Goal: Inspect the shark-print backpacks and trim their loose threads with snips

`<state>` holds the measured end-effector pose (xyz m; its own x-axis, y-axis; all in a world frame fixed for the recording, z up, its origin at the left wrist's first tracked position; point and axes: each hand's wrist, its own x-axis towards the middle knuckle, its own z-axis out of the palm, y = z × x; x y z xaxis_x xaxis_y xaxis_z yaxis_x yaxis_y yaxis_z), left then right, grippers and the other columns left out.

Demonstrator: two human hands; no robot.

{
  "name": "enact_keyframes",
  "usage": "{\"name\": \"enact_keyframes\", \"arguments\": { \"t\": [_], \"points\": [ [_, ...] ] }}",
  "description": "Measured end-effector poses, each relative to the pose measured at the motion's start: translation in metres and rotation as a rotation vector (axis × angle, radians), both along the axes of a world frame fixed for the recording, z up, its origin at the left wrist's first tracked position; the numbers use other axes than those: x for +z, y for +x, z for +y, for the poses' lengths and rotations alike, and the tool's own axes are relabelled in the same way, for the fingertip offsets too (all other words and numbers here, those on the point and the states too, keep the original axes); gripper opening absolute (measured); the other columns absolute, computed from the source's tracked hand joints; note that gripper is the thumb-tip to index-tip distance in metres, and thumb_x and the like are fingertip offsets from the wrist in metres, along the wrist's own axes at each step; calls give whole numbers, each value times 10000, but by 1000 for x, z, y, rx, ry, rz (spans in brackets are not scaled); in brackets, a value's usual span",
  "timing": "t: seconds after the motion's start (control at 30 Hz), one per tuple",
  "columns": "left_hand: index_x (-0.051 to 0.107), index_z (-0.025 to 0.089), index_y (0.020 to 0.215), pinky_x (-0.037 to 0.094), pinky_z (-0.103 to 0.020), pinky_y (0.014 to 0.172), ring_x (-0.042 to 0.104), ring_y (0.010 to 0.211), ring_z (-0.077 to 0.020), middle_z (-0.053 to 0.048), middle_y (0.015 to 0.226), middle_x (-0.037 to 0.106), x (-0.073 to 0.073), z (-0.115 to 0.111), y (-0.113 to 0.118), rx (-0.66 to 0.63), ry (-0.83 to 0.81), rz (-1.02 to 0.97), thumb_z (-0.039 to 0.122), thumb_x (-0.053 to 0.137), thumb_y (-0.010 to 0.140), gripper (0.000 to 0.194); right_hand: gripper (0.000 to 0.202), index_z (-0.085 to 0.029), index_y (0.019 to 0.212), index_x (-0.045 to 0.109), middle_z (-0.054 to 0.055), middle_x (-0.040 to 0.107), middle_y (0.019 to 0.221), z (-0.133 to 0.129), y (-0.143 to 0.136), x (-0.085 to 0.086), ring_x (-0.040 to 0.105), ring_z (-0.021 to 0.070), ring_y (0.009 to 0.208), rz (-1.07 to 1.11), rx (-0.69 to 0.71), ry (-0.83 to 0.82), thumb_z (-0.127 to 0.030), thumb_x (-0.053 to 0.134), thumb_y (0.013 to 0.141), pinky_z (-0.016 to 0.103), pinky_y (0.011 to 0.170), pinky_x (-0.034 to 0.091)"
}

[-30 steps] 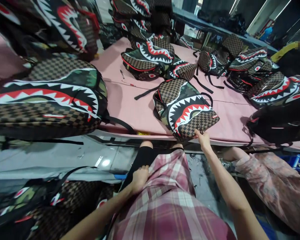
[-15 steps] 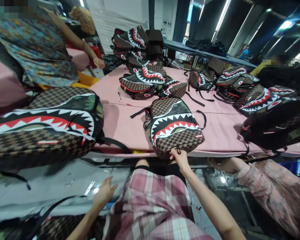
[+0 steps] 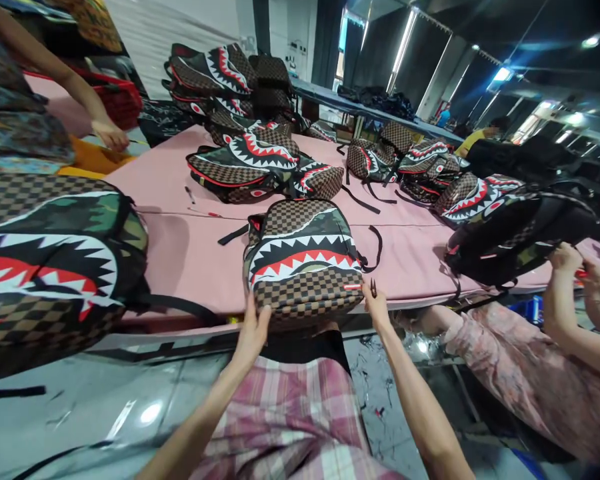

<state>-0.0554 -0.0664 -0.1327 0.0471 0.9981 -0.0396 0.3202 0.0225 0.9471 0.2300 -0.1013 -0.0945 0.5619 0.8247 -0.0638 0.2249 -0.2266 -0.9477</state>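
Observation:
A checkered backpack (image 3: 305,260) with a red and white shark mouth lies at the near edge of the pink table (image 3: 167,267). My left hand (image 3: 253,328) grips its lower left corner, thumb on the front and fingers along the side. At the lower right corner is my right hand (image 3: 376,303), closed on the bag's edge beside the small red and white tag. A small dark pointed tool (image 3: 373,288) shows at my right hand; how it is held is hard to make out. A black strap loops out right of the bag.
A larger shark backpack (image 3: 55,260) fills the left edge. Stacked backpacks (image 3: 250,160) stand behind. At right, another person's hands (image 3: 567,260) are at a black bag (image 3: 510,240). A person's arm (image 3: 80,87) reaches in at upper left. A pen (image 3: 191,195) lies on the table.
My left hand has come up from below the table to the bag's left corner. My right hand has moved from the bottom edge to the right corner. The view has shifted right.

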Motion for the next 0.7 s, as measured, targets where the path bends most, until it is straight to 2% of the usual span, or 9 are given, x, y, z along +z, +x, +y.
{"name": "enact_keyframes", "arguments": {
  "t": [0.1, 0.2, 0.33, 0.43, 0.57, 0.7],
  "points": [
    [170, 183, 1445, 138, -355, 1132, 185, 1378, -203, -68, 1502, 231, 2, -10, -28, 51, -71, -54, 522, 331, 879, 679, 652, -124, 1207, 586, -16, 588, 584, -26, -27, -18, 413, 95, 434, 98, 43, 30, -552, 544, 718, 210, 415, 370],
    [188, 190, 1443, 156, -346, 1129, 218, 1369, -212, -53, 1495, 255, 6, -18, -43, 57, -80, -34, 534, 334, 874, 681, 637, -134, 1220, 586, 17, 652, 677, -40, -39, -23, 491, 129, 509, 159, 23, 53, -537, 542, 728, 226, 455, 408],
    [203, 185, 1440, 187, -344, 1122, 268, 1351, -220, -61, 1479, 293, 6, -20, -40, 97, -96, -8, 532, 382, 853, 706, 590, -155, 1205, 602, 32, 683, 752, -42, -41, -21, 552, 166, 616, 176, 12, 62, -512, 548, 738, 244, 514, 446],
    [212, 208, 1436, 235, -353, 1109, 339, 1318, -217, -53, 1446, 359, 3, -17, -38, 104, -117, -38, 521, 431, 832, 715, 575, -163, 1217, 592, 35, 690, 799, -41, -41, -20, 544, 159, 614, 193, 20, 68, -492, 553, 746, 238, 498, 433],
    [247, 244, 1423, 267, -341, 1098, 350, 1312, -207, -18, 1446, 361, -1, -16, -40, 98, -109, -64, 490, 451, 825, 678, 581, -169, 1246, 566, 34, 683, 885, -44, -43, -22, 449, 103, 500, 225, 29, 72, -481, 549, 756, 221, 419, 363],
    [258, 243, 1419, 270, -332, 1098, 349, 1312, -206, -11, 1441, 371, 1, -18, -39, 115, -127, -99, 477, 470, 808, 688, 573, -170, 1259, 552, 12, 675, 848, -46, -44, -25, 374, 76, 452, 225, 44, 86, -476, 534, 774, 210, 396, 330]
  ]
}}
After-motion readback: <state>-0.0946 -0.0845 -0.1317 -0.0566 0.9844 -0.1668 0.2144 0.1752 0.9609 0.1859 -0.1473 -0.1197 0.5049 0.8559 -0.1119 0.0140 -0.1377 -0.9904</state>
